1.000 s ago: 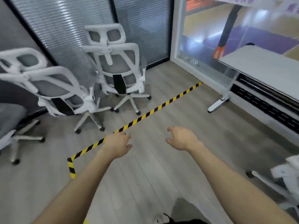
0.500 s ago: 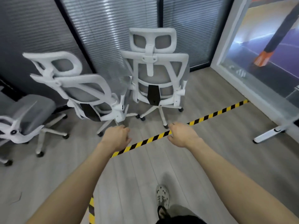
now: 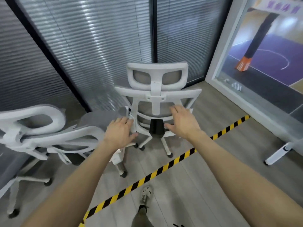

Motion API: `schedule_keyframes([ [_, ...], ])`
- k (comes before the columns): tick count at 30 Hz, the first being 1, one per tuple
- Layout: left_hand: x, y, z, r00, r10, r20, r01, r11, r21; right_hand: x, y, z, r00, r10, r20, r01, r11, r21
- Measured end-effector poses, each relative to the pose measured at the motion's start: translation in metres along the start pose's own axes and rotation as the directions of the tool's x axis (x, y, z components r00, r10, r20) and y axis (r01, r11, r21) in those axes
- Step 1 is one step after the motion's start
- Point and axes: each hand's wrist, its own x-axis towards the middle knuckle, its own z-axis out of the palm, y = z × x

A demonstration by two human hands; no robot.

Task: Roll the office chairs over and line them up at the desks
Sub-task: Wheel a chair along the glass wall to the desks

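Observation:
A white-framed office chair [image 3: 157, 95] with grey mesh and a headrest stands with its back towards me, close to the blinds. My left hand [image 3: 119, 133] reaches to the left edge of its backrest, fingers spread and straight. My right hand [image 3: 182, 122] is stretched out in front of the right side of the backrest, fingers open. Whether either hand touches the frame is unclear. A second white chair [image 3: 49, 136] stands at the left, its back tilted towards me.
Yellow-and-black tape [image 3: 164, 167] runs diagonally across the wooden floor under my arms. A glass wall with blinds [image 3: 91, 46] stands behind the chairs. A white desk foot [image 3: 278, 153] sits at the right by a glass panel [image 3: 262, 46]. My shoe [image 3: 146, 194] is below.
I have stepped closer to the chairs and crossed towards the tape. Both hands have risen from floor level to the backrest of the middle chair.

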Motion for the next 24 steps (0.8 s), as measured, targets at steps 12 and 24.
schedule_keyframes([
  [12, 0.216, -0.045, 0.013, 0.931, 0.319, -0.175, -0.313, 0.948, 0.06, 0.152, 0.027, 0.029, 0.99, 0.143, 0.003, -0.143, 0.989, 0.032],
  [24, 0.224, 0.005, 0.022, 0.877, 0.349, -0.331, -0.351, 0.935, 0.056, 0.123, 0.065, 0.034, 0.974, 0.201, -0.104, -0.191, 0.977, 0.096],
])
